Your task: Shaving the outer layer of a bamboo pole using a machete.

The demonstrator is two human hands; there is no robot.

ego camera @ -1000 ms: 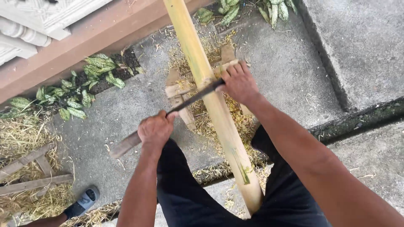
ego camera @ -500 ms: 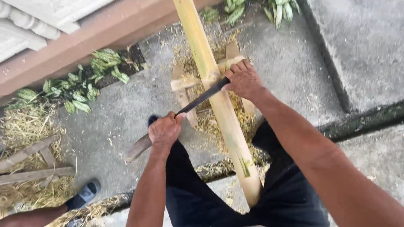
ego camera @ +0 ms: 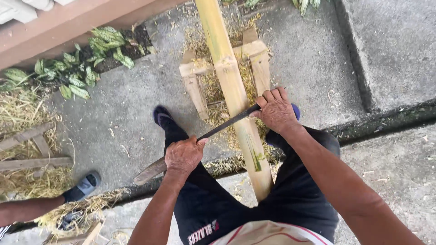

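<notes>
Blade (ego camera: 225, 126) lies crosswise over the bamboo pole (ego camera: 232, 90), which runs lengthwise away from the body. Left hand (ego camera: 184, 155) fingers wrap the handle end, right hand (ego camera: 275, 110) fingers clamp the tip end beside the pole.

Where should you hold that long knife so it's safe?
Hold the long knife at both ends, from above, as the left hand and right hand do. It lies straight across the bamboo pole, so each hand sits to one side of the pole.
</notes>
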